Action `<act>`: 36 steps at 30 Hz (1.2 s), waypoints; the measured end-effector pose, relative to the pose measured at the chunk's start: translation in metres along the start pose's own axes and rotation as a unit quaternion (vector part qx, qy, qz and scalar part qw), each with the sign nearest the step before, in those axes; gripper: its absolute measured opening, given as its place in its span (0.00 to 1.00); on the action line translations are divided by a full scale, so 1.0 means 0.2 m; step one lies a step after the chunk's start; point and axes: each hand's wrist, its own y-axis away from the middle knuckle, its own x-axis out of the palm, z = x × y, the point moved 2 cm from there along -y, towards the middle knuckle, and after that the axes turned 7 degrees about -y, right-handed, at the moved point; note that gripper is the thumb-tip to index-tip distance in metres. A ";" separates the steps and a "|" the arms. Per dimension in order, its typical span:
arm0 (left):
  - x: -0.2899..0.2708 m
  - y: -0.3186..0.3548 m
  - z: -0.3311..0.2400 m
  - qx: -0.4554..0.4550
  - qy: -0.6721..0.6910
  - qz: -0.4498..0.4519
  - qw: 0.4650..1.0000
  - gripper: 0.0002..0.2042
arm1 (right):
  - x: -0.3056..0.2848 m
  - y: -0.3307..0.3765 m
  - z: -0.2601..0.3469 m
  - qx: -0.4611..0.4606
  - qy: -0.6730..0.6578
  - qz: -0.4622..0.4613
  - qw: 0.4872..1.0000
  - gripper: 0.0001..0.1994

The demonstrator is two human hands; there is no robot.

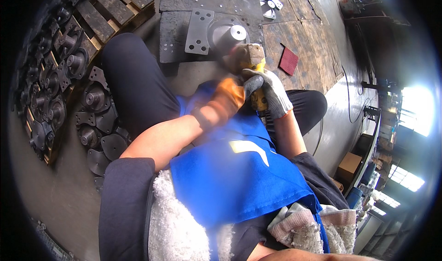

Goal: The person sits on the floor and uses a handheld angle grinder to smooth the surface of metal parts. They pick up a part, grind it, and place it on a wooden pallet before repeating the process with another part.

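Observation:
A yellow angle grinder with a worn, dusty head is held upright in front of my knees. My right hand, in a grey-white knit glove, wraps round its body. My left hand, in an orange glove, closes on the grinder's near left side; motion blurs its fingers. Just beyond the grinder's head lies a metal part: a grey plate with holes joined to a round flange with a short shaft, its end face bright. The grinder's disc is blurred, so whether it touches the part cannot be told.
The part rests on a dark metal-topped bench. To its right, wooden boards carry a dark red abrasive piece and another metal part. Several similar parts lie left, by a wooden pallet. A cardboard box stands right.

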 end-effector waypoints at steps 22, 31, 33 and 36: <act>-0.10 -0.10 -0.07 0.021 -0.148 0.172 0.974 0.10 | -0.15 -0.07 -0.06 -0.176 0.159 0.088 0.967 0.13; 0.05 -0.11 -0.07 0.002 0.130 -0.012 0.991 0.12 | -0.11 0.02 0.01 -0.003 -0.033 -0.029 0.999 0.13; 0.17 -0.10 -0.03 0.029 0.072 0.029 0.997 0.12 | -0.13 0.00 0.01 -0.026 -0.040 0.024 0.999 0.14; 0.18 -0.14 -0.01 -0.002 0.082 0.017 0.997 0.12 | -0.20 -0.11 -0.03 -0.110 0.078 0.051 0.990 0.15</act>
